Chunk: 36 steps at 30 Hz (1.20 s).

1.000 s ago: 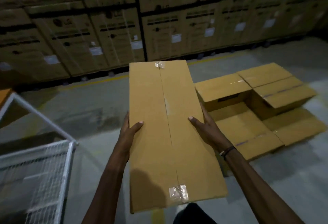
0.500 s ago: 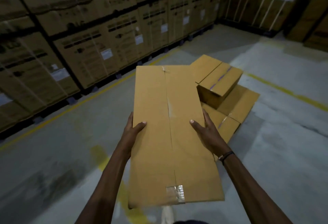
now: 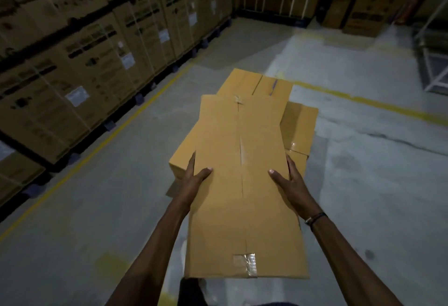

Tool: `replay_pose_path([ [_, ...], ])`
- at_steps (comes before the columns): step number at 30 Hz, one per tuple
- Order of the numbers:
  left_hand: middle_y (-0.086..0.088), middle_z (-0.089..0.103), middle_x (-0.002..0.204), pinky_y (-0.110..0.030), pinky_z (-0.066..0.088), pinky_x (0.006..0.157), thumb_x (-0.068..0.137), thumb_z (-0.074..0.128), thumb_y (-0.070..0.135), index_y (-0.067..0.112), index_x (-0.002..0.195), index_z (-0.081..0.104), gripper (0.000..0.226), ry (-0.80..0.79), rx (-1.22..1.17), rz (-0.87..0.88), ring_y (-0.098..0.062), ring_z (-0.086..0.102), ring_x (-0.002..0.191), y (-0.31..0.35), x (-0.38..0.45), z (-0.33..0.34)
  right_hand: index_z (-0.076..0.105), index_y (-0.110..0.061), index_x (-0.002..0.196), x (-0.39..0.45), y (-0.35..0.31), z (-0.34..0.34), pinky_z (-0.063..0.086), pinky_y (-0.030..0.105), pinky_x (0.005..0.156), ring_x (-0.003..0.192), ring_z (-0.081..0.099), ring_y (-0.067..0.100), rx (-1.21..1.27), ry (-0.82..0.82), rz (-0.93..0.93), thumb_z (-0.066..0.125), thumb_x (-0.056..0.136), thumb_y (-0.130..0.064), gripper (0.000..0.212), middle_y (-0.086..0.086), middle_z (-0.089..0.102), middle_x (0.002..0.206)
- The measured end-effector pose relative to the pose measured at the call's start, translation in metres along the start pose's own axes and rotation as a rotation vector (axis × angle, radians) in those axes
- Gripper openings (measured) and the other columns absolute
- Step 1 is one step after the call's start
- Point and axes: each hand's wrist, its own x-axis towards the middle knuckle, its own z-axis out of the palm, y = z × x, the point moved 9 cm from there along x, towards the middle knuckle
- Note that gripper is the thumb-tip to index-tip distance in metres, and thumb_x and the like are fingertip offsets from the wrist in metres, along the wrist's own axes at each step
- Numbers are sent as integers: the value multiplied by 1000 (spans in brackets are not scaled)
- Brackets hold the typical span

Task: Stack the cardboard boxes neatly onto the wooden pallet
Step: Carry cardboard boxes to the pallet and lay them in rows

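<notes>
Two hands — left hand (image 3: 194, 179), right hand (image 3: 291, 184) — grip one long cardboard box (image 3: 242, 184) by its sides; warehouse carton labels (image 3: 77, 96) unreadable.

A grey concrete floor (image 3: 101, 208) carries everything, marked with yellow painted lines (image 3: 363, 98) along both sides of the aisle. In the middle sits a low pile of plain cardboard boxes (image 3: 299, 121) (whatever is beneath them is hidden). Along the left edge, tall strapped cartons (image 3: 80, 82) stand in a row on dark feet. A white metal frame (image 3: 434, 70) stands at far right.
</notes>
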Motion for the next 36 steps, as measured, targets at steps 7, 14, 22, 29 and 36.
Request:
replay_pose_path([
  [7, 9, 32, 168, -53, 40, 118, 92, 69, 58, 57, 159, 17, 85, -166, 140, 34, -22, 40, 148, 18, 118, -12, 25, -42, 164, 64, 15, 22, 29, 36, 125, 151, 33, 3, 3, 210, 77, 74, 93, -49, 87, -21, 32, 165],
  [14, 10, 26, 169, -28, 29, 112, 102, 62, 46, 40, 166, 12, 82, -317, 218, 68, -15, 31, 152, 34, 194, 3, 25, -49, 161, 107, 36, 23, 31, 51, 125, 154, 33, 11, 36, 331, 180, 79, 79, -71, 101, -16, 32, 168],
  [22, 5, 25, 171, -40, 29, 124, 101, 61, 46, 37, 166, 8, 84, -414, 308, 49, -20, 31, 154, 20, 264, 43, 24, -43, 163, 156, 73, 3, 28, 46, 126, 154, 30, 10, 1, 425, 265, 77, 84, -67, 98, -14, 30, 169],
  [29, 6, 24, 170, -27, 24, 116, 101, 60, 46, 34, 167, 5, 86, -411, 345, 26, -10, 28, 150, -25, 335, 72, 21, -41, 164, 217, 132, -12, 28, 40, 125, 154, 30, 10, 9, 421, 307, 73, 93, -46, 88, -14, 30, 169],
  [36, 19, 21, 168, -28, 20, 122, 100, 56, 60, 38, 166, 7, 85, -453, 407, 44, -5, 23, 154, -89, 390, 96, 26, -47, 162, 250, 205, -25, 31, 46, 126, 150, 37, 4, -22, 432, 346, 73, 93, -46, 83, -21, 38, 163],
])
